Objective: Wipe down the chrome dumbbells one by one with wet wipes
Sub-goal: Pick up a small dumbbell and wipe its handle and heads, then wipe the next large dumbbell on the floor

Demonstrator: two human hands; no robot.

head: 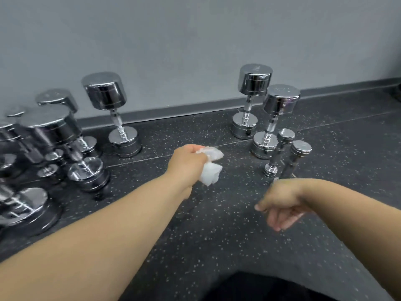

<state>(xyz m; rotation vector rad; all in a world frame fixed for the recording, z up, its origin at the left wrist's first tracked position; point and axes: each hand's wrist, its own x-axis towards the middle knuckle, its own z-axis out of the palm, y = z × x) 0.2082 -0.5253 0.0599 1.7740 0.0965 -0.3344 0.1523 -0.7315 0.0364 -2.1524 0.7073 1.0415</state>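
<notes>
Left hand (pixel 188 157) gripping crumpled white wipe (pixel 211 168), fingers curling tight round it, hovering left of small dumbbell (pixel 300 148). Right hand (pixel 282 203) hanging just in front of small dumbbell, fingers drooping loose, holding nothing, wrist hiding its lower end. Bigger dumbbells (pixel 280 101) standing upright just behind small dumbbell on speckled floor (pixel 217 224).

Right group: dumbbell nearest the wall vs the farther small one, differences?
Wall dumbbell has wide, thick heads and stands taller; small dumbbell is slim with little heads. Wall dumbbell sits by the baseboard; small dumbbell is nearer the camera. Both chrome, standing on end.
</notes>
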